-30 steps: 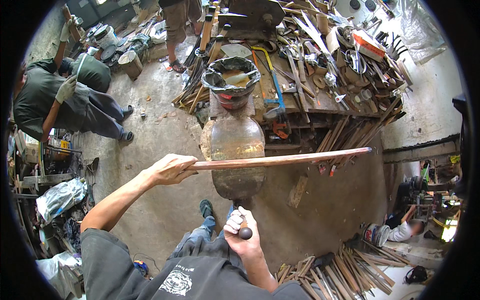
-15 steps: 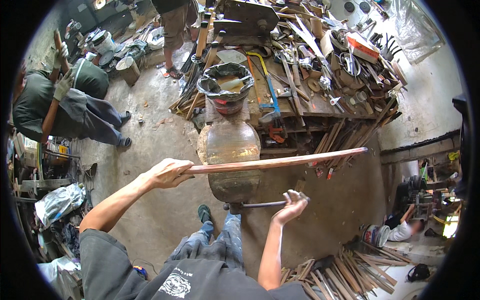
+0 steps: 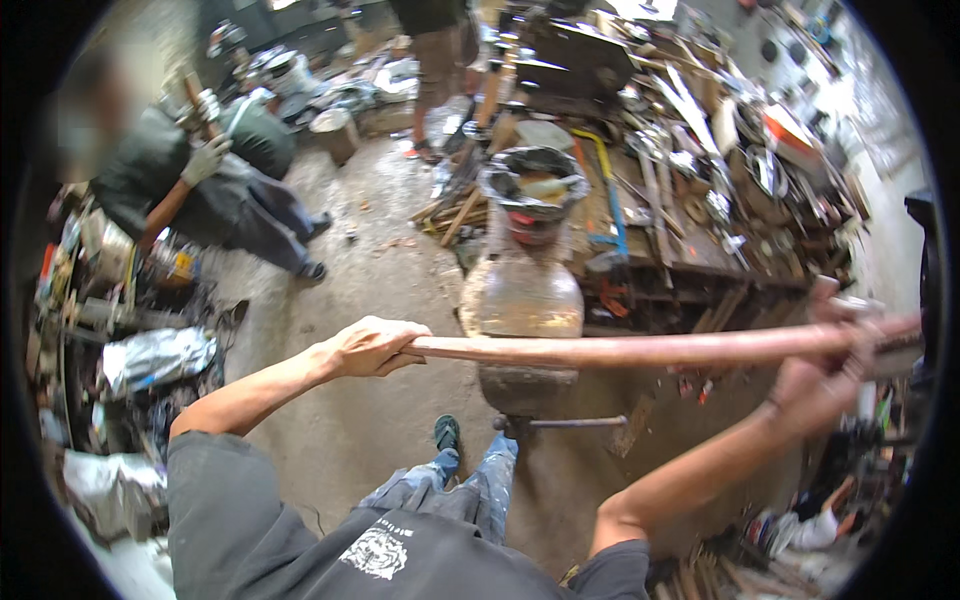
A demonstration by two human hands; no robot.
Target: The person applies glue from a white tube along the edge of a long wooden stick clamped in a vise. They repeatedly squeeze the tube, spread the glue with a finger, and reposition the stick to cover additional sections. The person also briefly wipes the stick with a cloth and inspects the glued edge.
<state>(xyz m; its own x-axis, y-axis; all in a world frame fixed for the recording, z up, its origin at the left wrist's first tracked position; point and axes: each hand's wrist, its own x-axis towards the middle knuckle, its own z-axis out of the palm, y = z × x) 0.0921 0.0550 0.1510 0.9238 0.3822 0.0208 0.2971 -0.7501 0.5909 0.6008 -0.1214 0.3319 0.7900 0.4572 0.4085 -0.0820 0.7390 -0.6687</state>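
Observation:
A long, reddish-brown wooden stick [image 3: 600,350] lies crosswise in front of me, above the vise. My left hand [image 3: 375,347] is closed around its left end. At the stick's right part is my right hand [image 3: 830,360], smeared by motion; some fingers show above the wood, but how firmly they grip is unclear. Beneath the stick stands a bench vise [image 3: 525,300] with a worn, rounded top, partly covered by the wood. Its metal handle bar [image 3: 578,422] sticks out to the right, untouched by either hand.
Behind the vise stands a bucket [image 3: 535,185] lined with black plastic. A cluttered workbench [image 3: 700,245] carries a yellow-and-blue hacksaw [image 3: 608,190] and scrap. At left a gloved person [image 3: 185,180] sits; another person [image 3: 437,75] stands at the back. Wooden strips [image 3: 730,580] lie lower right.
My right hand has left the vise handle and moved up and right to the stick. The stick, held in my left hand, now reaches farther right. The whole view has shifted.

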